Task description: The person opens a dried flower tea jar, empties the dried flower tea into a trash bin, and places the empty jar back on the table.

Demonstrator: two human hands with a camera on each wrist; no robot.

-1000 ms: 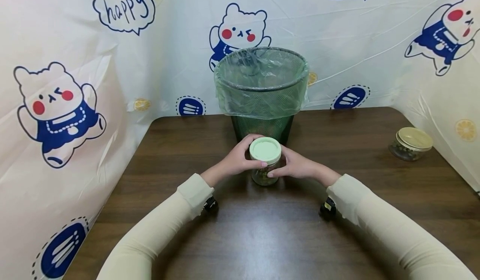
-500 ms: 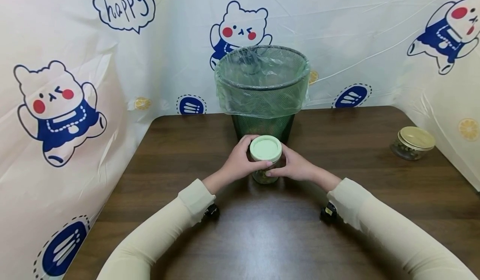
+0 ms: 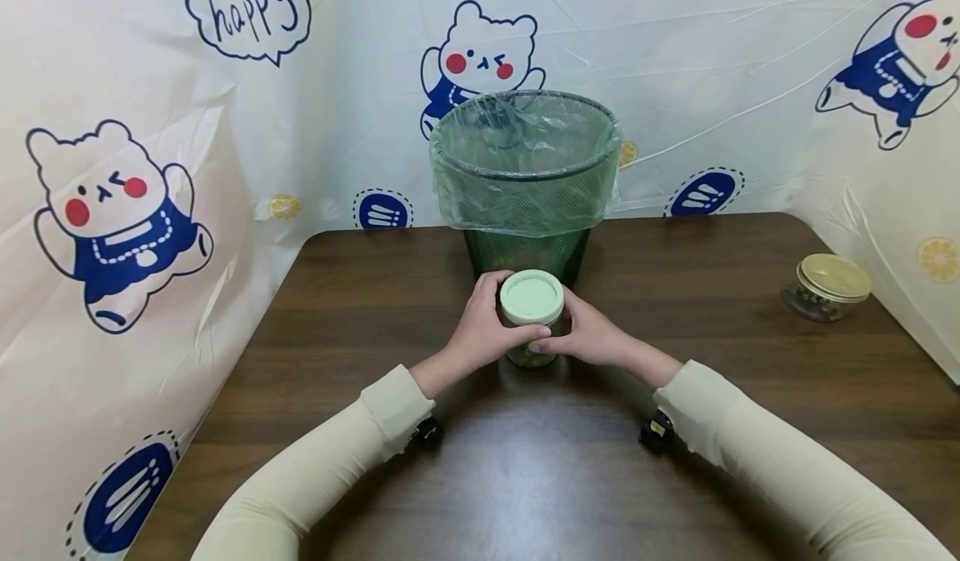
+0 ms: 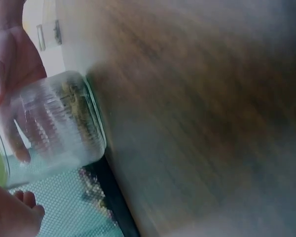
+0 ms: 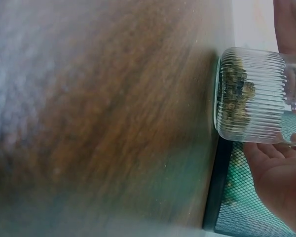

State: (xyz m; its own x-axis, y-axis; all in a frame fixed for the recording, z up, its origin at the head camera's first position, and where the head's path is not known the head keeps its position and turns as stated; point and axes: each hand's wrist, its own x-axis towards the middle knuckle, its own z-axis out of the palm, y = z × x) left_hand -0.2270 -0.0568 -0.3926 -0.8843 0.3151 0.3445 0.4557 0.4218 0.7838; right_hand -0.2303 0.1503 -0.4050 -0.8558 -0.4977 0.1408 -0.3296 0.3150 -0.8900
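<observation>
A ribbed clear glass jar [image 5: 254, 96] with a pale green lid [image 3: 532, 296] stands upright on the table, brownish dried bits gathered at its bottom. My left hand [image 3: 480, 328] wraps it from the left, thumb across the front just under the lid. From the right, my right hand [image 3: 597, 329] grips the jar's side, its thumb slightly below the left one. The far fingers of both hands are partly hidden behind the jar. The left wrist view shows the jar's glass body [image 4: 64, 123] between both hands, with the lid cut off at the edge.
Right behind the jar stands a mesh waste bin [image 3: 525, 248] lined with a green plastic bag [image 3: 525, 207]. A low clear jar with a yellowish lid [image 3: 836, 276] sits at the table's right side. Printed cloth [image 3: 337, 127] hangs around the brown table [image 3: 495, 478].
The left thumb has slid a little rightward across the jar's front, and the left wrist has shifted slightly right and nearer. The right hand and jar stay nearly in place.
</observation>
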